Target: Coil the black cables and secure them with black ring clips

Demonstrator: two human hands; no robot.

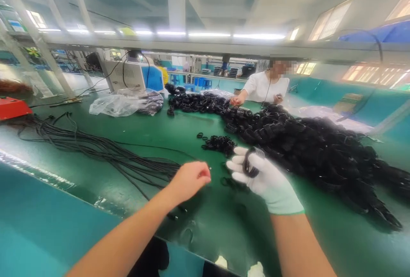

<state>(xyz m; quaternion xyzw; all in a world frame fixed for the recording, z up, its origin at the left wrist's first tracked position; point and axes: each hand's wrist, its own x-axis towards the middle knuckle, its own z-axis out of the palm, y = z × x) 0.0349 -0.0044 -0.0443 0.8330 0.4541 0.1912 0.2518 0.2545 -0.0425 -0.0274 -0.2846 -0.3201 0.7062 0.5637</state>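
One black, ring-shaped coil [253, 170] is held by the white-gloved right hand [265, 178], above the green table [153, 127], near a large black heap of coils [307, 148]. The bare left hand [191, 181], fingers curled, is beside long, thin black cables [105, 145]; I cannot tell whether it grips one.

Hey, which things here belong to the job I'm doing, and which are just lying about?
Likely in the job:
black coil, in your gloved right hand
heap of black coils
small black rings
long black cables, beside your bare left hand

Apparently just lying about:
clear plastic bag
red box, far left
white-and-blue machine
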